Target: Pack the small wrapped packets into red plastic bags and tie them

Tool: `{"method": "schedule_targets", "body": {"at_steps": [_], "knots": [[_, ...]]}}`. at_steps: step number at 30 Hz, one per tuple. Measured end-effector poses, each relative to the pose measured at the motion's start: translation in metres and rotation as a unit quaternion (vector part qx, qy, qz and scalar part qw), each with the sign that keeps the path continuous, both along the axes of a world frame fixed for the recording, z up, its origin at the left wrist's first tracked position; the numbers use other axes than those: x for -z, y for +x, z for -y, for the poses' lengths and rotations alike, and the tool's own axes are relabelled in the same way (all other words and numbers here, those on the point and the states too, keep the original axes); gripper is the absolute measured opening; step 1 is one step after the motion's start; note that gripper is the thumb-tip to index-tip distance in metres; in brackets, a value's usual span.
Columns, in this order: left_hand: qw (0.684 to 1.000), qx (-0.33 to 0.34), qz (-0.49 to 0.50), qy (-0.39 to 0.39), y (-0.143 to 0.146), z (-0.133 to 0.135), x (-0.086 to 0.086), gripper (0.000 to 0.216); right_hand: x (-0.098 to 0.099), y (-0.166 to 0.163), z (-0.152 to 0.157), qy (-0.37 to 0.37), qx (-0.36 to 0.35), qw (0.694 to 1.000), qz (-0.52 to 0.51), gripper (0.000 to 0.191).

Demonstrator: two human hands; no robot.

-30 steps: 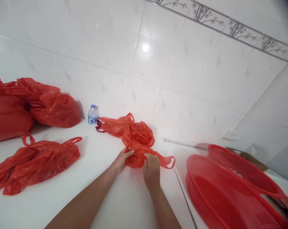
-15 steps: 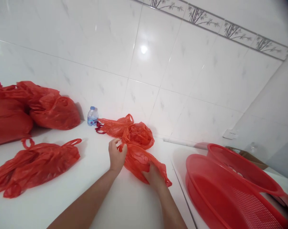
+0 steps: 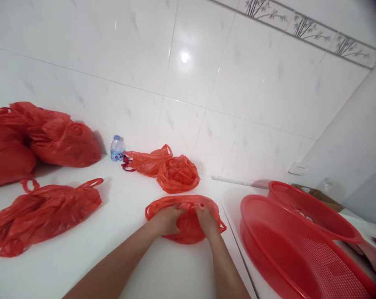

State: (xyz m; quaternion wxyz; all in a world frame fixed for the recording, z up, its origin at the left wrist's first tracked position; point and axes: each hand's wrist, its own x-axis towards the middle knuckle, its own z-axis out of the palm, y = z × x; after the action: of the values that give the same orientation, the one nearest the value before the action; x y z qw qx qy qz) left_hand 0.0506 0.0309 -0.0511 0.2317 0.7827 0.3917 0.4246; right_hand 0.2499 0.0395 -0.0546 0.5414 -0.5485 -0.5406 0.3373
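Note:
A thin red plastic bag point(image 3: 190, 236) lies spread with its mouth wide on the white tabletop in front of me. My left hand point(image 3: 168, 220) reaches into the left of its mouth, thumb and fingers apart. On the right side of the mouth, my right hand point(image 3: 206, 219) is inside too, fingers stretched against the plastic and partly hidden by it. Both hands touch the bag. Just behind it sits a crumpled, rounded red plastic bag point(image 3: 178, 176), beside a flatter red bag point(image 3: 148, 162) with loop handles.
A small water bottle point(image 3: 117, 148) stands by the tiled wall. Full red bags point(image 3: 66, 141) are piled at left, with a limp red bag point(image 3: 50, 209) nearer. Red plastic baskets point(image 3: 262, 245) stand at right. A person's hand point(image 3: 373, 259) shows at the right edge.
The bag between my hands has been spread out and its mouth widened. My left hand has let go of the bag's far edge and come down and right into the mouth.

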Motion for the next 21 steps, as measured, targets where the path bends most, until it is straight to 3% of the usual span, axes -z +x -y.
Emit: {"method": "schedule_targets", "body": {"at_steps": [5,8,11,14,17,21], "knots": [[0.993,0.052,-0.027,-0.103,-0.010,0.001,-0.011,0.045,-0.001,0.015,0.001,-0.072,0.021,0.997,0.035,0.025],[0.983,0.068,-0.047,-0.166,-0.020,-0.001,-0.023,0.041,-0.005,0.027,0.003,-0.108,-0.029,0.993,0.029,0.021],[0.978,0.068,-0.044,-0.195,-0.030,-0.006,-0.030,0.017,-0.008,0.035,0.006,-0.150,-0.088,0.985,0.014,0.020],[0.980,0.046,-0.025,-0.193,-0.035,-0.014,-0.028,0.012,-0.009,0.040,0.011,-0.176,-0.174,0.968,-0.045,0.025],[0.985,0.010,-0.011,-0.171,-0.033,-0.021,-0.019,0.013,-0.008,0.044,0.016,-0.187,-0.276,0.931,-0.151,0.029],[0.990,-0.012,-0.024,-0.137,-0.028,-0.024,-0.008,0.018,-0.003,0.051,0.015,-0.165,-0.302,0.904,-0.254,0.034]]}}
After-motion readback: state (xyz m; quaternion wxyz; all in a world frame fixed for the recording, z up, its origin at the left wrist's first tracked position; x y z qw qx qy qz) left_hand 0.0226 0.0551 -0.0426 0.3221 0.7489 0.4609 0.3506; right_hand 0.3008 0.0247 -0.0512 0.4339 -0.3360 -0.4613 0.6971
